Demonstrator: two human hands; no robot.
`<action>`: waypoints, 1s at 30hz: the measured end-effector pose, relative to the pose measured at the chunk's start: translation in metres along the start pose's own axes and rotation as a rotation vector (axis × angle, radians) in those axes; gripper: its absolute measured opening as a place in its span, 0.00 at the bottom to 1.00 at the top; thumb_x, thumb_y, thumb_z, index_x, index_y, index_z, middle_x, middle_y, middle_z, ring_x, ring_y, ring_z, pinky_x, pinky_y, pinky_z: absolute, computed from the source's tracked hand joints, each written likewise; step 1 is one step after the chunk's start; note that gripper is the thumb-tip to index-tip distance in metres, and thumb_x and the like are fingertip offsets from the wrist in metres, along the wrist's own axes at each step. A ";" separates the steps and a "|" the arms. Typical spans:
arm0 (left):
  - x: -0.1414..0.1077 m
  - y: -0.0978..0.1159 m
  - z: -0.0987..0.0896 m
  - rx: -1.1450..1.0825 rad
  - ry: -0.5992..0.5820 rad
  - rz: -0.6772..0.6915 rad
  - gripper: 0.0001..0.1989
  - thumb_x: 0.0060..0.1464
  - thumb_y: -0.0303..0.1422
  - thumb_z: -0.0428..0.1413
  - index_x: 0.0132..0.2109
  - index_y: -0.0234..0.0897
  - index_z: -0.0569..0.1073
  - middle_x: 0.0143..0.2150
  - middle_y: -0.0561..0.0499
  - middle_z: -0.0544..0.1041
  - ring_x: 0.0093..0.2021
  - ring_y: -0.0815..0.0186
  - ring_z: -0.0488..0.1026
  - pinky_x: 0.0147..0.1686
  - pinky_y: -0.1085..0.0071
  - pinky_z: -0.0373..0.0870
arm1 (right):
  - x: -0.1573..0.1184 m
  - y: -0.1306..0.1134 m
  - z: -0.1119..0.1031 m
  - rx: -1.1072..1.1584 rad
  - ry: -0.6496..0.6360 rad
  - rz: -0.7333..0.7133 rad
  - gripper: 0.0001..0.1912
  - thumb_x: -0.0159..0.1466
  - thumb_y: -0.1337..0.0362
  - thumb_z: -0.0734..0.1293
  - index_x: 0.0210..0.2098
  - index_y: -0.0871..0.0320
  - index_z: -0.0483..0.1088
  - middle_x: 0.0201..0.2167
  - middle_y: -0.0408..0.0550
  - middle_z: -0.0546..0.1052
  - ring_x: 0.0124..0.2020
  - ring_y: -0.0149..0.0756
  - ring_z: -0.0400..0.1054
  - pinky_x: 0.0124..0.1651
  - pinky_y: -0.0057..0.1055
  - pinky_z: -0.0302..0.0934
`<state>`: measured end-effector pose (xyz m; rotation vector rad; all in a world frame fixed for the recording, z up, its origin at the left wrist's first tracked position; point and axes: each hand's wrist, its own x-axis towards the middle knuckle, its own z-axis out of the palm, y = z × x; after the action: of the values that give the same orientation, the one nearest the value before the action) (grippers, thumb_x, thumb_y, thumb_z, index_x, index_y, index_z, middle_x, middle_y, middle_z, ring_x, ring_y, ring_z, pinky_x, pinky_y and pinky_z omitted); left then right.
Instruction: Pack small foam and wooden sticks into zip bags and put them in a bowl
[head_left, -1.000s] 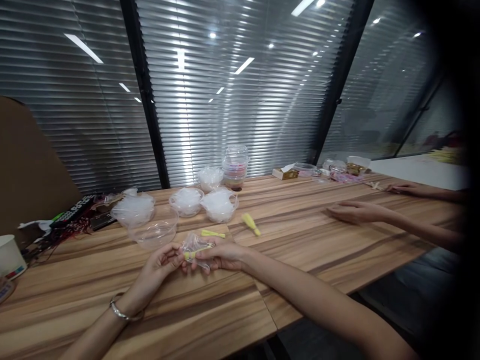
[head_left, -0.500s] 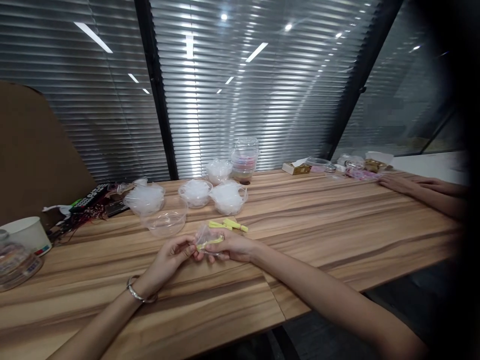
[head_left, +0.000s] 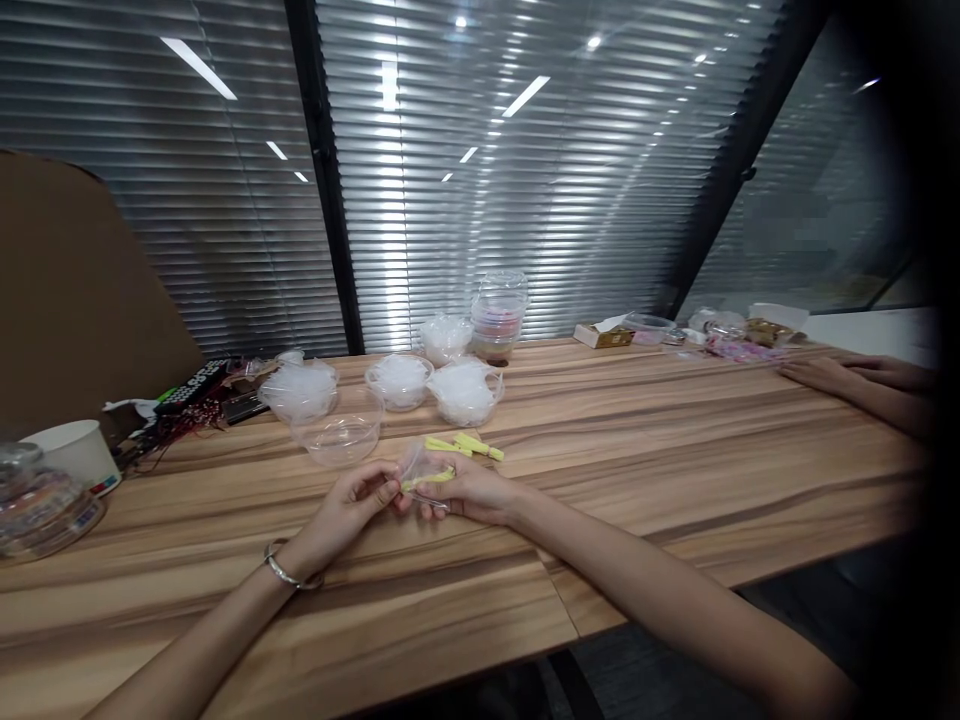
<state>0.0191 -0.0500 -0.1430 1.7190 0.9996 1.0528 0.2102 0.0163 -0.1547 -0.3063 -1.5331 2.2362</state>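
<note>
Between my two hands is a small clear plastic bag (head_left: 413, 462) with a yellow strip (head_left: 439, 477) at it; whether the strip lies fully inside I cannot tell. My left hand (head_left: 369, 490), a silver bracelet on its wrist, pinches the bag's left side. Fingers of my right hand (head_left: 476, 490) are closed round the bag's right side and the strip. Just beyond the hands, more yellow strips (head_left: 476, 446) lie on the wooden table (head_left: 637, 470). A clear round bowl (head_left: 341, 440) stands behind my left hand.
Clear bowls filled with clear plastic bags (head_left: 465, 390) line the back, before stacked tubs (head_left: 500, 315). To the left are a white paper tub (head_left: 75, 455), clear jars (head_left: 45, 510) and tangled wires (head_left: 191, 415). A tissue box (head_left: 602, 335) and another person's hands (head_left: 825, 377) are at the right.
The whole view has shifted slightly, so things appear a little further right. Both hands keep their hold on the bag, with little visible finger movement.
</note>
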 end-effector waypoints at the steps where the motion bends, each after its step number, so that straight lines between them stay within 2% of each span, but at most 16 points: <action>1: 0.000 0.000 0.000 -0.002 0.012 -0.003 0.10 0.59 0.35 0.51 0.41 0.33 0.71 0.35 0.48 0.73 0.36 0.66 0.68 0.39 0.71 0.65 | -0.001 -0.001 0.001 0.016 0.003 0.000 0.21 0.55 0.62 0.71 0.45 0.63 0.67 0.34 0.50 0.75 0.27 0.24 0.67 0.31 0.21 0.62; 7: 0.000 -0.005 0.001 -0.130 0.017 -0.040 0.11 0.50 0.34 0.59 0.40 0.35 0.70 0.39 0.49 0.73 0.41 0.65 0.69 0.42 0.71 0.66 | -0.003 -0.002 0.003 0.107 0.025 0.024 0.20 0.54 0.66 0.72 0.44 0.61 0.67 0.31 0.45 0.74 0.27 0.25 0.68 0.33 0.23 0.62; 11: 0.002 -0.007 0.000 -0.146 0.009 -0.030 0.09 0.53 0.35 0.56 0.37 0.33 0.71 0.35 0.50 0.72 0.36 0.67 0.69 0.39 0.72 0.65 | -0.003 -0.001 0.001 0.095 -0.003 0.032 0.23 0.55 0.65 0.72 0.48 0.62 0.65 0.37 0.50 0.75 0.30 0.29 0.69 0.35 0.26 0.63; 17: 0.002 -0.005 0.001 -0.126 0.036 -0.008 0.09 0.57 0.36 0.53 0.37 0.33 0.69 0.34 0.50 0.72 0.37 0.67 0.68 0.38 0.73 0.63 | -0.004 -0.005 0.000 0.107 -0.064 0.065 0.21 0.63 0.54 0.63 0.50 0.62 0.63 0.41 0.58 0.74 0.34 0.36 0.72 0.38 0.32 0.63; 22: 0.002 -0.006 -0.001 -0.119 0.045 -0.015 0.11 0.56 0.38 0.53 0.39 0.32 0.71 0.31 0.50 0.71 0.34 0.66 0.67 0.36 0.72 0.61 | -0.002 -0.004 0.000 0.091 -0.104 0.077 0.22 0.62 0.55 0.64 0.51 0.61 0.61 0.45 0.60 0.73 0.35 0.38 0.73 0.40 0.35 0.63; 30: 0.002 -0.004 -0.001 -0.188 -0.019 -0.043 0.11 0.56 0.38 0.53 0.33 0.32 0.69 0.26 0.51 0.68 0.29 0.68 0.65 0.33 0.72 0.60 | 0.000 0.003 -0.002 0.091 -0.089 0.065 0.22 0.63 0.52 0.62 0.49 0.61 0.61 0.42 0.60 0.75 0.35 0.40 0.73 0.41 0.38 0.63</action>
<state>0.0177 -0.0467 -0.1459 1.5457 0.8921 1.0661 0.2099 0.0171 -0.1579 -0.2365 -1.4796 2.3915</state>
